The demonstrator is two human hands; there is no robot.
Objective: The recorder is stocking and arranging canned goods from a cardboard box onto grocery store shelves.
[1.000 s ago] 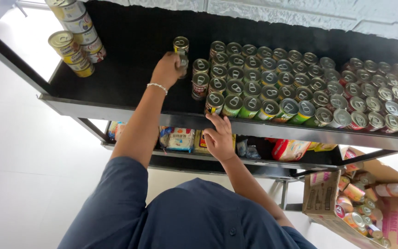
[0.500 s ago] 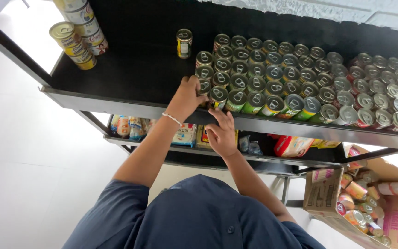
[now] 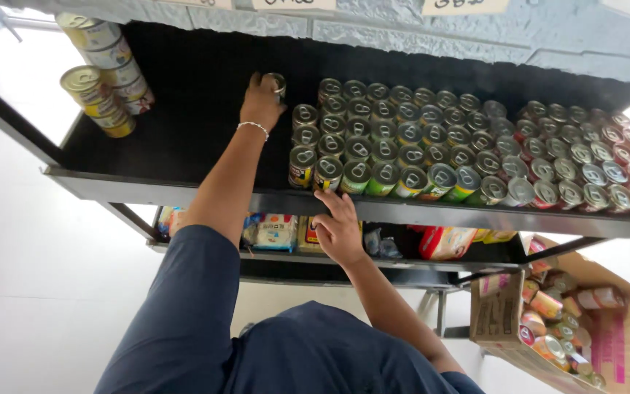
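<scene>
My left hand (image 3: 260, 102) reaches to the back of the black shelf (image 3: 184, 146), its fingers wrapped around a single small can (image 3: 278, 82). That can stands just left of a packed block of pull-tab cans (image 3: 402, 146) with green, yellow and red labels. My right hand (image 3: 338, 230) rests open on the shelf's front edge (image 3: 432, 211), fingers spread below the front row of cans. It holds nothing.
Stacked taller cans (image 3: 103, 80) stand at the shelf's left end. A lower shelf holds packets and bags (image 3: 278, 232). An open cardboard box (image 3: 497, 314) with several more cans sits on the floor at right. A grey wall runs behind the shelf.
Half a second ago my left hand was at the front-left cans of the block; it has moved back to the single can at the rear. My right hand stays on the front edge.
</scene>
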